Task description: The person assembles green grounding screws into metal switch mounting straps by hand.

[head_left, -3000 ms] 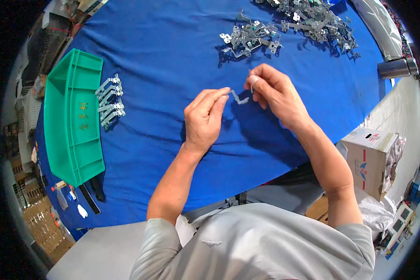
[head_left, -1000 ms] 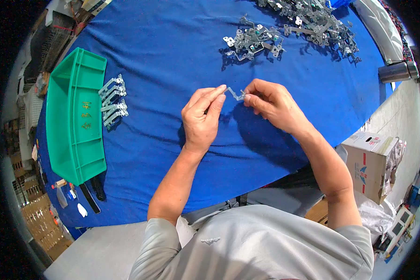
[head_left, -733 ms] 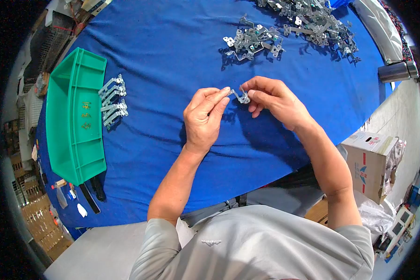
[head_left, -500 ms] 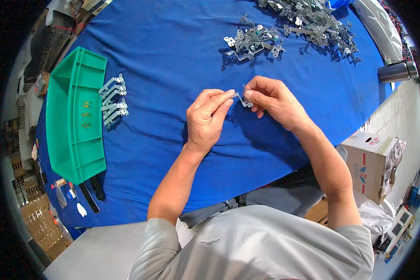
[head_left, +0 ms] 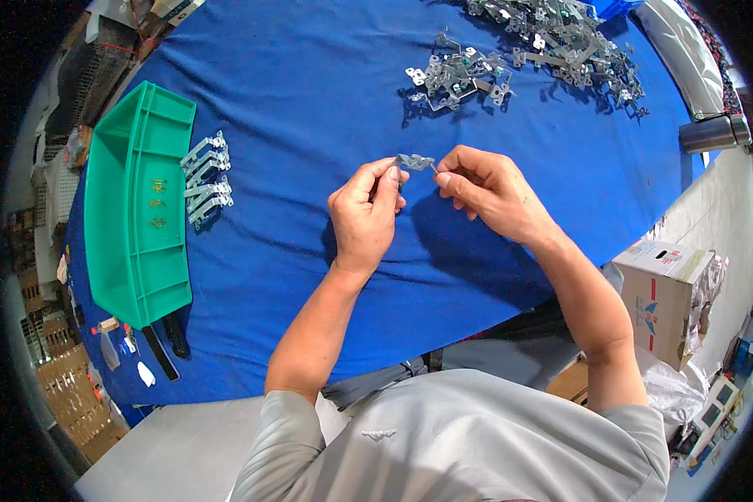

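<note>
Between my two hands, above the blue cloth, is a small silvery metal bracket (head_left: 416, 161) with lobed, holed plates. My left hand (head_left: 365, 216) is closed, pinching the bracket's left end between thumb and fingers. At its right end my right hand (head_left: 487, 191) is also closed, thumb and forefinger pinched on a thin part of it. The fingertips cover both ends of the bracket. Off to the left, a row of similar brackets (head_left: 207, 180) lies lined up beside a green plastic bin (head_left: 165, 201).
A small heap of brackets (head_left: 456, 77) lies beyond my hands, with a larger pile (head_left: 573, 50) behind it at the right. A metal flask (head_left: 711, 132) is at the right edge. A cardboard box (head_left: 657, 293) stands below the table's right side. Black strips (head_left: 161, 355) lie near the bin.
The bracket has been turned so its holed plates now face up between my hands. My left fingers have shifted their grip, and my right hand has moved slightly down.
</note>
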The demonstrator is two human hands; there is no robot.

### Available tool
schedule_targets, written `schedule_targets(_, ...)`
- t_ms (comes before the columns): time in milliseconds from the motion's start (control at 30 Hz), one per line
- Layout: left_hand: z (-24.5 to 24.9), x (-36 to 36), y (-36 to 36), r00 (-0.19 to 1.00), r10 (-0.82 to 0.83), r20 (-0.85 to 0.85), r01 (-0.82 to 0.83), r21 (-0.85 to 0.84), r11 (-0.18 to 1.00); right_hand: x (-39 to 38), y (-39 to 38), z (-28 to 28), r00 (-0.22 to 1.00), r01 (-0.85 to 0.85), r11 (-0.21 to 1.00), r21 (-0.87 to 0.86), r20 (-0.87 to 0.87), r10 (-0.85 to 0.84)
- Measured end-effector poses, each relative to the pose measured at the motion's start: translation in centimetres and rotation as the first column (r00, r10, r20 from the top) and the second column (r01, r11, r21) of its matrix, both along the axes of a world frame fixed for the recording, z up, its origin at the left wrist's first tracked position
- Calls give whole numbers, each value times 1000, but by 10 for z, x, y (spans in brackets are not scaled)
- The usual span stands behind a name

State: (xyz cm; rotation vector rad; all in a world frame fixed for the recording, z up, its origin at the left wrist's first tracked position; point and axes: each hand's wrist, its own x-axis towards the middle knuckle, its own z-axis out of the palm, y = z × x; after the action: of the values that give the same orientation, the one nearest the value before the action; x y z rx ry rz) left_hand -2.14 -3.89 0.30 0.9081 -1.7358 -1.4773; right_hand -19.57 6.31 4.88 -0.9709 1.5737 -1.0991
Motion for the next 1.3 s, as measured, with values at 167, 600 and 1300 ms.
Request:
schedule_targets(167, -1, 2, -4, 1000, -2, 5, 3, -172, 985, -5, 1, -6, 983, -37, 998, -42, -182, 29)
schedule_targets(600, 6, 0, -3, 997, -71, 18, 72, -430, 900, -13, -4, -14, 964, 18, 1000, -4, 265, -17)
schedule_targets(1300, -1, 2, -2, 999, -31, -25, 33, 57, 998, 0, -1, -1, 1000, 14, 999, -44, 28, -13)
